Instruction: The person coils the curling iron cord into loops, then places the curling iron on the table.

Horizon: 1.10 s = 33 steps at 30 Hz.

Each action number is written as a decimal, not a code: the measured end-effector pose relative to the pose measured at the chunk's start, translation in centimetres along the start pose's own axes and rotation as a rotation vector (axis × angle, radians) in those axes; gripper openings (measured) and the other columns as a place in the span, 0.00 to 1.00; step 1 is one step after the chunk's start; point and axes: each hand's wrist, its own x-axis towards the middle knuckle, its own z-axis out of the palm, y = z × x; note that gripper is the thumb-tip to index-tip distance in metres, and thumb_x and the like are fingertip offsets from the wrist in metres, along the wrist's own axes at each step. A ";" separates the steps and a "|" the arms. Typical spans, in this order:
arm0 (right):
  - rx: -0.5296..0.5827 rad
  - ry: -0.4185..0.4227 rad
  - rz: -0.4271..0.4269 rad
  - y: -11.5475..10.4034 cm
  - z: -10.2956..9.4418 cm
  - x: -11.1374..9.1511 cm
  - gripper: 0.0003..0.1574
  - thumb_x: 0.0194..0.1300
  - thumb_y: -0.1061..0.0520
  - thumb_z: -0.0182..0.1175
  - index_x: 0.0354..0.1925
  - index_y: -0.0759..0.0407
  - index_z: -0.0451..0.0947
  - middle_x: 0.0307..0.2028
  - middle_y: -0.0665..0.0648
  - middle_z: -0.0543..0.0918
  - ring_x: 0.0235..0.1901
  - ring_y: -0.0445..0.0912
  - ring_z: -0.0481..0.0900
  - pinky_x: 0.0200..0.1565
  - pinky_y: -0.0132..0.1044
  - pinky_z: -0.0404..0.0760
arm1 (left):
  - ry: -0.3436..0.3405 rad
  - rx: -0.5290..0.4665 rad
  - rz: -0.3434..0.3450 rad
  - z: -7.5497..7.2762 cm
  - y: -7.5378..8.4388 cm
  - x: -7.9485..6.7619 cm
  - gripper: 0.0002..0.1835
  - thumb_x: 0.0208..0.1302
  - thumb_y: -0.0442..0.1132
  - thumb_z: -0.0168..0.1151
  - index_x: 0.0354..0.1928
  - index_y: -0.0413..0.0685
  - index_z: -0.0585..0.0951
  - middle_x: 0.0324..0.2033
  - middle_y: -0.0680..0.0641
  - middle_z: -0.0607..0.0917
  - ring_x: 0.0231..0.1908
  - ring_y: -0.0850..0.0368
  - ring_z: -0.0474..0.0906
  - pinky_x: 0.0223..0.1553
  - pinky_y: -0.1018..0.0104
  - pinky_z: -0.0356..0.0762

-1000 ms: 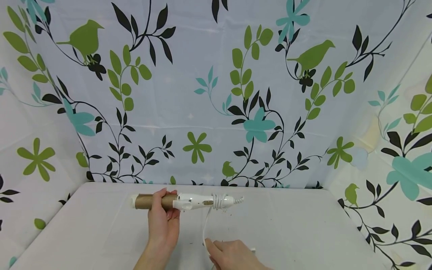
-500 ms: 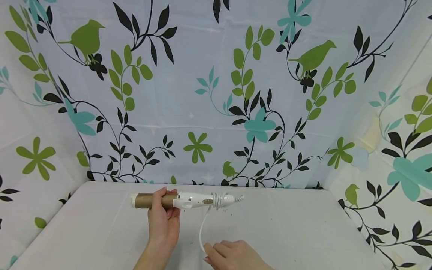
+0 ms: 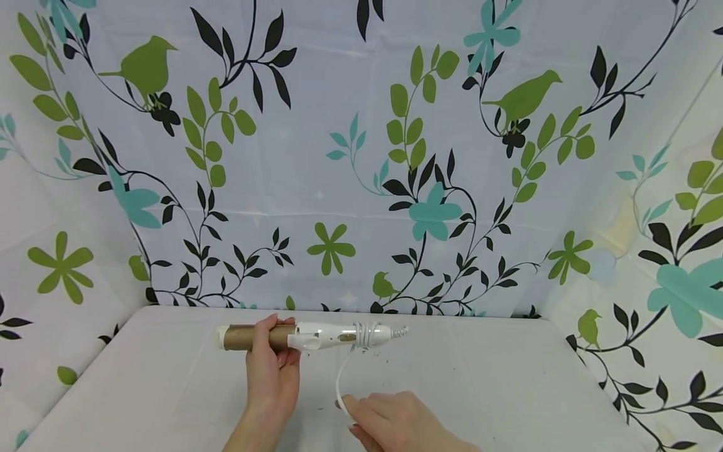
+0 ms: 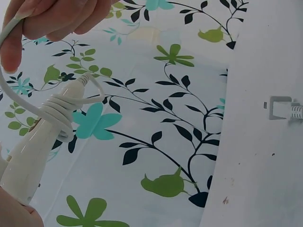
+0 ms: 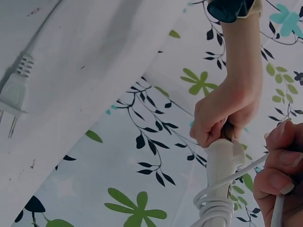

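My left hand (image 3: 271, 373) grips the brown barrel of a curling iron (image 3: 322, 337), held level above the table. Its white handle points right, and several turns of white cord (image 3: 367, 336) are wound round it near the end. A loose length of cord (image 3: 339, 380) curves down from the handle to my right hand (image 3: 398, 419), whose thumb and fingers pinch it. In the right wrist view the curled right fingers (image 5: 286, 158) hold the cord beside the handle (image 5: 220, 156). The cord's plug (image 5: 14, 92) lies on the table, hidden in the head view.
The white table (image 3: 508, 376) carries small dark specks. A patterned cloth (image 3: 361, 157) with leaves, birds and flowers hangs behind the table and along both sides.
My right hand dipped slightly with the cord, then came back up and a little to the right. The left hand and the curling iron stay almost in place.
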 end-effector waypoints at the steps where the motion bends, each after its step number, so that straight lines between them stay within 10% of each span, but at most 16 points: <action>1: -0.010 0.001 -0.007 0.1 -0.1 0.1 0.12 0.76 0.56 0.53 0.52 0.60 0.77 0.23 0.43 0.76 0.22 0.30 0.69 0.30 0.10 0.64 | -0.003 0.001 0.000 0.0 0.0 0.0 0.13 0.75 0.47 0.52 0.49 0.48 0.64 0.44 0.52 0.73 0.49 0.61 0.67 0.56 0.72 0.68; 16: -0.186 0.231 -0.163 1.2 -2.3 2.3 0.12 0.77 0.58 0.50 0.41 0.63 0.78 0.21 0.46 0.72 0.21 0.35 0.63 0.28 0.15 0.64 | 0.001 0.048 0.004 0.1 -0.1 -0.1 0.11 0.77 0.46 0.48 0.51 0.51 0.63 0.44 0.54 0.74 0.50 0.62 0.66 0.58 0.72 0.64; 33: -0.145 0.409 -0.045 3.6 -4.0 4.0 0.12 0.75 0.58 0.54 0.41 0.65 0.81 0.25 0.50 0.79 0.23 0.39 0.71 0.28 0.21 0.71 | -0.007 0.117 0.007 0.0 -0.3 -0.4 0.12 0.76 0.47 0.48 0.53 0.50 0.63 0.43 0.54 0.74 0.47 0.63 0.68 0.57 0.73 0.66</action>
